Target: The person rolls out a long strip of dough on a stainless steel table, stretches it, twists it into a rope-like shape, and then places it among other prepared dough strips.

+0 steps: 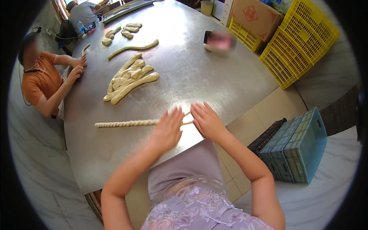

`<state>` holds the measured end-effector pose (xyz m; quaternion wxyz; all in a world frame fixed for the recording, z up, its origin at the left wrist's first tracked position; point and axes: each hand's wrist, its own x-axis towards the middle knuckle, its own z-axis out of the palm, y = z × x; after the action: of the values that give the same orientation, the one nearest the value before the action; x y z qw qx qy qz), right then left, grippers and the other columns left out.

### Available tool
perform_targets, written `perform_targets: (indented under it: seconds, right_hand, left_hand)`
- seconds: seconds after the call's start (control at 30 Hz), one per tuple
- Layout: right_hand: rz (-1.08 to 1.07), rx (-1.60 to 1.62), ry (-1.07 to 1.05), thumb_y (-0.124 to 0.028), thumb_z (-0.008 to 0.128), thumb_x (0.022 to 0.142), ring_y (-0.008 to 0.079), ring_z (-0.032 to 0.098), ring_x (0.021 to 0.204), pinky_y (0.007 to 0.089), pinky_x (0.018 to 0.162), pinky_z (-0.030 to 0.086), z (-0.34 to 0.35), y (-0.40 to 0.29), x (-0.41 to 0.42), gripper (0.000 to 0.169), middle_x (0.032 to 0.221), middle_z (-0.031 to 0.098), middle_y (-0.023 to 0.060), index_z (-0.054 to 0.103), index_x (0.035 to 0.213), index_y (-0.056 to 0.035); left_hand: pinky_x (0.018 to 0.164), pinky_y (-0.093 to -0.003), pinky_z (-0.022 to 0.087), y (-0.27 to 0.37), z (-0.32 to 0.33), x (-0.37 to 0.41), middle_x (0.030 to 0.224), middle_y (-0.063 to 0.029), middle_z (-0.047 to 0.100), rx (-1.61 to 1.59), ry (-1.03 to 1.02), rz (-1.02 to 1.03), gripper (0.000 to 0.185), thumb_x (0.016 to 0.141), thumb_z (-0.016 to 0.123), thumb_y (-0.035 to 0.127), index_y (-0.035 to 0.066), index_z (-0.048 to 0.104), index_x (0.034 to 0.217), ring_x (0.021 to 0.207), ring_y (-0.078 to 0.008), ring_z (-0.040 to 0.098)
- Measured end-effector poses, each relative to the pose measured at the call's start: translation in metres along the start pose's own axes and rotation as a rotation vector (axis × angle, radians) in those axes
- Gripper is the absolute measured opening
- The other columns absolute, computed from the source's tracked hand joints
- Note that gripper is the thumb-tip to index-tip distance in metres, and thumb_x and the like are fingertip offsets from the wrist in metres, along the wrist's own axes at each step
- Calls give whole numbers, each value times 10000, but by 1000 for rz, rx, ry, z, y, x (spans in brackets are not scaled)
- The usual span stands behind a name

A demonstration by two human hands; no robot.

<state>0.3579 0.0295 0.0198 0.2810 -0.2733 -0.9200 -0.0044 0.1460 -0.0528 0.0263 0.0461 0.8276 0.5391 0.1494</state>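
A long twisted dough rope (126, 124) lies across the near part of the steel table, its tight coils running leftward. Over its right part rests my left hand (168, 129), palm down with fingers stretched out. Two thin dough strands (188, 123) come out between my hands and spread apart toward the right. My right hand (209, 120) lies flat over their ends, which its fingers and palm hide. Neither hand is curled around the dough. Beyond the rope, a pile of thick dough strips (130, 76) sits on the table.
A single dough strip (133, 49) and smaller dough pieces (130, 30) lie farther back on the steel table (184, 77). At the left edge a co-worker (43, 77) handles a thin dough strand (85, 48). Yellow crates (299, 43) and blue crates (290, 149) stand to the right.
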Motion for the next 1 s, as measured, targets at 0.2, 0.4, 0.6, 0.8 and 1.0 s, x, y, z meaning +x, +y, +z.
perform_targets:
  seconds: [0.2,0.4,0.6,0.8,1.0]
  right_hand:
    - [154,143,-91,-140,627,927,297,646,1019,418,932,517,-15,-16,2,128,1060,686,104,655,987,-31]
    - [101,-15,76,-128,612,932,303,567,1213,445,1066,434,7,7,22,235,1259,622,164,656,1126,-3]
    - [-60,71,66,-107,630,894,302,627,1137,394,952,531,-20,-18,-28,134,1155,683,134,641,993,-17]
    - [290,10,144,-112,630,910,322,609,1049,445,926,491,13,16,40,232,1101,656,147,660,1118,-13]
    - [-72,29,33,-100,614,880,314,591,1200,458,1080,441,-9,-16,-34,283,1260,630,180,630,1136,19]
  left_hand:
    - [1134,-579,329,33,11,-14,1381,-295,514,-133,306,-207,471,953,547,76,-92,423,1375,1327,-439,471]
    - [1239,-514,98,-20,11,45,1578,-200,343,151,117,-35,511,1009,468,258,-8,443,1445,1505,-329,243]
    - [1175,-562,270,41,6,-30,1466,-298,428,-63,139,-52,478,939,585,176,-93,478,1319,1393,-413,404]
    - [1199,-577,181,-18,17,66,1462,-262,462,230,299,-97,438,1011,470,214,-79,493,1336,1409,-393,385]
    - [1214,-541,181,41,-6,-34,1567,-243,332,-79,-15,32,620,956,550,232,-69,365,1466,1481,-379,281]
